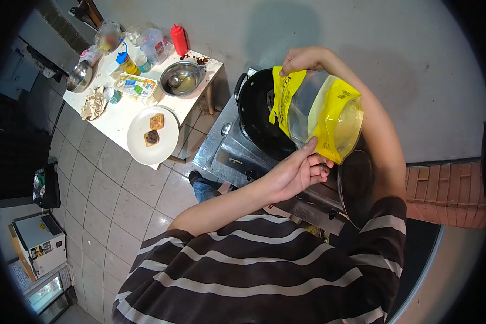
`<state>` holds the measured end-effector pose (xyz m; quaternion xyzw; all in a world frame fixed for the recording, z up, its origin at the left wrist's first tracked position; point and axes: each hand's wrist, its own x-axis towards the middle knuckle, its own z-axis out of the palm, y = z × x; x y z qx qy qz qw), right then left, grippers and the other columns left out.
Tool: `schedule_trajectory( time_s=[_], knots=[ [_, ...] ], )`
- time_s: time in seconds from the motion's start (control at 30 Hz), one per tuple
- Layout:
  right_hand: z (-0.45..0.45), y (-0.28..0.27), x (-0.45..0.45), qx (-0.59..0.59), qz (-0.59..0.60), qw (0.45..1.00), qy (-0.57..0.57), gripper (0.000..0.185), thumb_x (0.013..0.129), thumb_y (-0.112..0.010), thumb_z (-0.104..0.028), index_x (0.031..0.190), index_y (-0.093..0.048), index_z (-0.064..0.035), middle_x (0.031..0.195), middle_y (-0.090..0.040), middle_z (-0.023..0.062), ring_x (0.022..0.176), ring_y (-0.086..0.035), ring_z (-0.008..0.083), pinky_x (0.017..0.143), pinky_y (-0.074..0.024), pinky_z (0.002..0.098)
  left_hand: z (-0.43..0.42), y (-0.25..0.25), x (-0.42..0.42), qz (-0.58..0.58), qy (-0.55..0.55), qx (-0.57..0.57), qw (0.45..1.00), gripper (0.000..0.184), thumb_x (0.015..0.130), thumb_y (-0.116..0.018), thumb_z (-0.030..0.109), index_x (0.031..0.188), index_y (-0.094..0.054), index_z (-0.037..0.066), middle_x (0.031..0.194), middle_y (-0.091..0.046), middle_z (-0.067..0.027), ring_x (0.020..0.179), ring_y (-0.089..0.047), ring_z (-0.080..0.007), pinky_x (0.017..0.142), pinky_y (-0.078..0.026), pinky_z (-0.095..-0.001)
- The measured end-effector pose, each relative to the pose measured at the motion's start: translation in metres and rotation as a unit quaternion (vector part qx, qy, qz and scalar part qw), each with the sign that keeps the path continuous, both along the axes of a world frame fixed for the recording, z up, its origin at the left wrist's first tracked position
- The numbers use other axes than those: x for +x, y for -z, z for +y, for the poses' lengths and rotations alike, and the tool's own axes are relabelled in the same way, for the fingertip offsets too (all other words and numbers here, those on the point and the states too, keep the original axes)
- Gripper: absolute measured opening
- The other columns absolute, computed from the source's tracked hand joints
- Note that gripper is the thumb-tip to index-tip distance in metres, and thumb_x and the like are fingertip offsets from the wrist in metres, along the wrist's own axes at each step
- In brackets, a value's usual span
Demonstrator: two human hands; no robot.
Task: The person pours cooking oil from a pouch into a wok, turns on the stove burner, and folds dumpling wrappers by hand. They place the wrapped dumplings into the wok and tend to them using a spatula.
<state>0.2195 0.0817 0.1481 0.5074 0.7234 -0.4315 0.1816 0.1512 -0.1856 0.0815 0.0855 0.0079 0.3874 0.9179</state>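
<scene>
A yellow plastic bag with a clear window [332,127] is held tilted over a black deep pan [256,116] on the stove. The bag's top edge is pinched in my right hand [302,58], whose arm curves round the far right side. At the bag's lower corner, my left hand [299,175] grips with the thumb on top and the other fingers curled beneath, a dark smudge on one fingertip. Whatever the bag holds cannot be made out, and it hides part of the pan.
Left of the pan, a spoon [227,128] lies on the metal stove [213,143]; a round lid [356,186] rests at its right. A white table [100,121] bears a plate [137,148] with two toast pieces, a steel bowl [170,89] and a red squeeze bottle [179,40]. Someone's leg [204,190] shows nearby.
</scene>
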Motion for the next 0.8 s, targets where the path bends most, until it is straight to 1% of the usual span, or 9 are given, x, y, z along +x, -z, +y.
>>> schedule_trajectory(
  time_s=[0.07,0.2,0.27,0.3,0.37,0.5,0.57,0.67,0.8],
  knots=[
    [-0.007,-0.020,-0.002,-0.051,0.021,0.998,-0.022,0.028,0.085,-0.065,-0.028,0.085,-0.069,-0.0006,0.065,-0.063,0.0022,0.041,-0.046,0.0066,0.036,-0.0317,0.0227,0.002,0.000,0.003,0.004,-0.001,0.003,1.000,0.047,0.102,-0.036,0.047,0.120,-0.052,0.006,0.099,-0.061,-0.0064,0.085,-0.059,-0.0152,0.083,-0.049,-0.0305],
    [-0.006,-0.030,0.003,-0.040,0.008,0.998,-0.049,0.029,0.086,-0.066,-0.029,0.090,-0.068,-0.0008,0.062,-0.061,0.0006,0.041,-0.044,0.0053,0.036,-0.0305,0.0215,0.007,0.006,0.011,0.021,0.003,0.011,1.000,0.043,0.102,-0.039,0.044,0.118,-0.053,0.007,0.098,-0.061,-0.0060,0.085,-0.058,-0.0149,0.083,-0.049,-0.0301],
    [-0.007,-0.035,0.007,-0.102,0.015,0.992,-0.078,0.030,0.086,-0.067,-0.030,0.094,-0.066,-0.0017,0.061,-0.058,-0.0002,0.041,-0.043,0.0050,0.037,-0.0304,0.0209,0.010,0.009,0.014,0.023,0.002,0.006,1.000,0.041,0.102,-0.041,0.043,0.117,-0.053,0.007,0.098,-0.061,-0.0060,0.085,-0.059,-0.0147,0.084,-0.049,-0.0301],
    [-0.010,-0.039,0.007,-0.102,0.015,0.992,-0.077,0.030,0.086,-0.067,-0.030,0.094,-0.066,-0.0017,0.061,-0.058,-0.0002,0.041,-0.043,0.0050,0.037,-0.0304,0.0209,0.013,0.010,0.015,0.032,0.002,0.001,0.999,0.038,0.102,-0.043,0.042,0.116,-0.053,0.007,0.098,-0.061,-0.0062,0.085,-0.059,-0.0144,0.083,-0.049,-0.0300],
    [-0.016,-0.044,0.008,-0.072,-0.032,0.992,-0.102,0.032,0.083,-0.068,-0.032,0.101,-0.066,-0.0053,0.071,-0.062,0.0002,0.052,-0.054,0.0085,0.044,-0.0412,0.0234,0.015,0.012,0.019,0.040,0.002,-0.005,0.999,0.036,0.101,-0.046,0.040,0.115,-0.053,0.008,0.098,-0.061,-0.0063,0.084,-0.059,-0.0141,0.083,-0.049,-0.0299],
    [-0.027,-0.053,0.012,-0.057,-0.026,0.991,-0.122,0.032,0.087,-0.066,-0.029,0.106,-0.065,-0.0039,0.070,-0.063,0.0005,0.046,-0.049,0.0058,0.039,-0.0350,0.0201,0.017,0.016,0.025,0.065,0.010,-0.008,0.998,0.032,0.099,-0.052,0.036,0.115,-0.053,0.008,0.098,-0.061,-0.0067,0.083,-0.059,-0.0136,0.081,-0.051,-0.0292],
    [-0.030,-0.055,0.014,-0.046,-0.031,0.990,-0.129,0.032,0.087,-0.065,-0.027,0.108,-0.064,-0.0033,0.073,-0.066,0.0014,0.051,-0.055,0.0078,0.044,-0.0410,0.0215,0.018,0.019,0.026,0.069,0.014,-0.010,0.997,0.032,0.099,-0.053,0.036,0.115,-0.053,0.008,0.098,-0.061,-0.0065,0.083,-0.059,-0.0135,0.081,-0.051,-0.0290],
    [-0.042,-0.059,0.007,-0.009,-0.060,0.990,-0.126,0.029,0.087,-0.064,-0.024,0.108,-0.063,-0.0037,0.076,-0.068,0.0023,0.056,-0.059,0.0103,0.049,-0.0455,0.0243,0.020,0.020,0.026,0.074,0.010,-0.003,0.997,0.032,0.099,-0.052,0.036,0.114,-0.052,0.008,0.097,-0.060,-0.0059,0.082,-0.059,-0.0134,0.081,-0.051,-0.0288],
    [-0.043,-0.049,0.002,-0.006,-0.069,0.990,-0.125,0.030,0.088,-0.064,-0.023,0.111,-0.063,-0.0044,0.074,-0.067,0.0028,0.056,-0.060,0.0125,0.052,-0.0476,0.0264,0.021,0.021,0.028,0.079,0.014,-0.012,0.997,0.032,0.099,-0.052,0.036,0.114,-0.052,0.009,0.097,-0.060,-0.0050,0.082,-0.059,-0.0128,0.081,-0.051,-0.0287]
  ],
)
